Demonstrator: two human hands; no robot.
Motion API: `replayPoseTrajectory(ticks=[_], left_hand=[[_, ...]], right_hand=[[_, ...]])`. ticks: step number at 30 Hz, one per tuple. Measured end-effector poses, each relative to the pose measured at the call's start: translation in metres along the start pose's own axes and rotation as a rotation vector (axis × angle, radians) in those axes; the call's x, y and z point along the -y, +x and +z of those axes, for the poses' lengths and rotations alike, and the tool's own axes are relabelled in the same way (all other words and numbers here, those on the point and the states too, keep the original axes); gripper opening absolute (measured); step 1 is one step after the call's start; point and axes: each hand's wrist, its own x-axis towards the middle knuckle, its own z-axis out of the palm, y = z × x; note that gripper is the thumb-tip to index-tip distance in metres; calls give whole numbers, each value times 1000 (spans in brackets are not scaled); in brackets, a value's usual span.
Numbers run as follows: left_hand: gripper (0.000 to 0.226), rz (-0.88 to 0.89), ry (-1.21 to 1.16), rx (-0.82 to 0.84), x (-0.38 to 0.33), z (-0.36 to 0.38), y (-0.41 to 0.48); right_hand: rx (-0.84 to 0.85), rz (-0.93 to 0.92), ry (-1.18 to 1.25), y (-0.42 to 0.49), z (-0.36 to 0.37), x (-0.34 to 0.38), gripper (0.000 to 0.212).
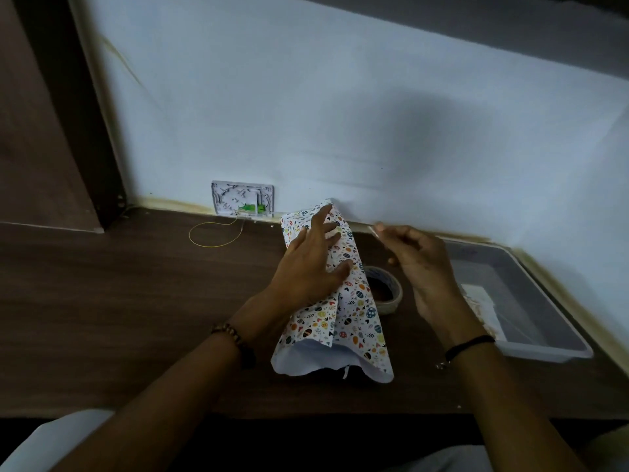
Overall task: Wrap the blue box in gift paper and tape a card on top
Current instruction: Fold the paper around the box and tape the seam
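Note:
White gift paper (354, 311) printed with small coloured eggs is folded over the box in the middle of the brown desk; the blue box itself is hidden under it. My left hand (313, 260) presses flat on the paper's overlapping flaps with fingers spread. To the right of the paper, my right hand (418, 257) is raised and pinches a short strip of clear tape (376, 232) between thumb and fingers. A roll of tape (386, 289) lies on the desk just right of the paper. The paper's near end gapes open, white inside.
A clear plastic tray (531, 294) with a white card or paper (481, 301) inside sits at the right, against the wall. A white wall plate (242, 198) with a thin yellow wire loop (212, 235) is at the back left. The desk's front edge (306, 415) runs below my forearms.

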Motion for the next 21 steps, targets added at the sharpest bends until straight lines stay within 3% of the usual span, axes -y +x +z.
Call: replayPoseTrajectory(ticks=[11,17,21], left_hand=[[110,-3,-20,-33,-2,-2,-1],[116,-20,-67,-7,-3,-2,1],[118,-14,-62,-9,2,0,3]], right_hand=[[104,18,-183,4,40,-7,31],[100,35,-215,4,41,-10,16],[94,50,-226,2,42,-8,18]])
